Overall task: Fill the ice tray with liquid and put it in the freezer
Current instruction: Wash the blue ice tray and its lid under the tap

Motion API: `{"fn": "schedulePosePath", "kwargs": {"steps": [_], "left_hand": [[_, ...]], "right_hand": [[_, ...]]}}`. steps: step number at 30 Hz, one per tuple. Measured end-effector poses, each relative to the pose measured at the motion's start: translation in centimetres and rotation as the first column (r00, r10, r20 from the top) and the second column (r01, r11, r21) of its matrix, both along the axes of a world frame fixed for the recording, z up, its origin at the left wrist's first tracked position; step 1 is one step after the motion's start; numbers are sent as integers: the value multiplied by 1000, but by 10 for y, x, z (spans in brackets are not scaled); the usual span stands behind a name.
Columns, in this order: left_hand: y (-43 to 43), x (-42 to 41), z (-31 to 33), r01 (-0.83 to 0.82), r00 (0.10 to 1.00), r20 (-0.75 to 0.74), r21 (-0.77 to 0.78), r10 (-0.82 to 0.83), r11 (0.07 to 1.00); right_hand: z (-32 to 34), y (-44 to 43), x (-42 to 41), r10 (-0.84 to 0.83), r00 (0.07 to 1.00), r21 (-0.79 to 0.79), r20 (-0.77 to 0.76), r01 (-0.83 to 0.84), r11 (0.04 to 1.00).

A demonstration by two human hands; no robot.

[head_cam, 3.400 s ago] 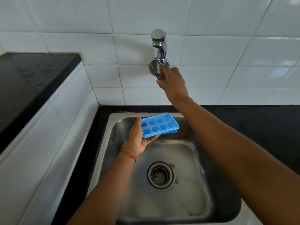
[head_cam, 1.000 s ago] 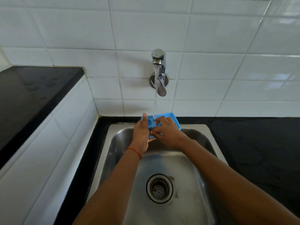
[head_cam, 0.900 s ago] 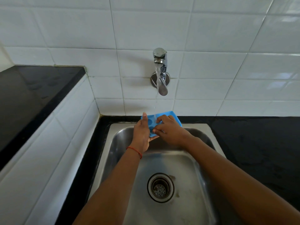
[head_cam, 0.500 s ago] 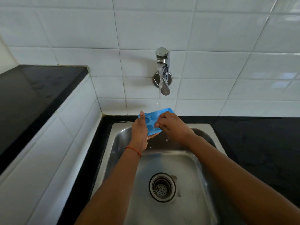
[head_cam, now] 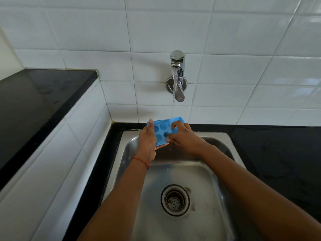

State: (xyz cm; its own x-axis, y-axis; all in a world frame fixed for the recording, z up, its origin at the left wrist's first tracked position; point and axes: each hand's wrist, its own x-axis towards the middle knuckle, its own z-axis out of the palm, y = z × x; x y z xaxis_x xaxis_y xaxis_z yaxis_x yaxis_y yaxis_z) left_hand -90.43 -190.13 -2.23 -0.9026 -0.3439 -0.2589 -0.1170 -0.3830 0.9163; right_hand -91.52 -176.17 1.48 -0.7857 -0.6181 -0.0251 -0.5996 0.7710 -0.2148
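A blue ice tray [head_cam: 162, 126] with round cups is held over the back of the steel sink [head_cam: 220, 197], under the wall tap [head_cam: 177, 75]. Water runs from the tap in a thin stream down onto the tray's right part. My left hand [head_cam: 147, 142] grips the tray's left end, thumb on top. My right hand [head_cam: 184, 138] holds the tray's right side with fingers over the cups, hiding that half. The tray tilts slightly toward me.
A black counter [head_cam: 278, 153] surrounds the sink on the right and back. A higher black ledge [head_cam: 34, 101] stands at the left above a white tiled step. White tiles cover the wall behind. The drain strainer [head_cam: 175, 200] lies in the sink's middle.
My right hand left the tap handle and came down onto the tray. Water now runs. The tray rose to the back of the sink under the stream, shifting slightly left lately.
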Motion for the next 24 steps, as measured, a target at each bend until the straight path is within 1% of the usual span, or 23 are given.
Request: {"fn": "schedulePosePath", "kwargs": {"steps": [2,4,8,10,12,14,15,16,17,19,20,24], "left_hand": [[0,2,0,-2,1000,-2,-3,2,1000],[2,2,-1,-6,1000,5,22,6,1000],[3,2,-2,-8,1000,-2,19,8,1000],[3,2,-3,-18,1000,5,14,18,1000],[6,3,-3,-36,999,18,34,35,999],[7,3,-2,-55,998,31,73,53,996],[7,3,-2,-60,998,31,91,57,994],[8,4,-2,-64,998,31,103,61,993],[8,4,-2,-67,997,32,103,64,992],[8,4,-2,-66,997,35,86,63,994],[8,5,-3,-64,997,40,79,61,995],[3,7,-3,-71,996,53,50,69,996]], "right_hand": [[2,0,1,-9,1000,-17,7,9,1000],[2,1,1,-29,999,-35,-18,29,999],[-2,0,4,-19,999,44,-44,21,999],[-3,2,4,-8,999,37,-37,10,999],[-4,4,4,-27,999,-41,-37,25,999],[-5,6,3,-85,996,-169,-34,78,983],[-6,8,2,-122,992,-206,-37,112,972],[-7,11,1,-154,987,-203,-46,142,969],[-8,13,1,-174,983,-162,-62,162,973],[-10,16,1,-169,983,-68,-73,164,984],[-10,17,2,-156,986,-49,-63,154,987],[-6,13,6,-115,993,-69,0,115,991]]}}
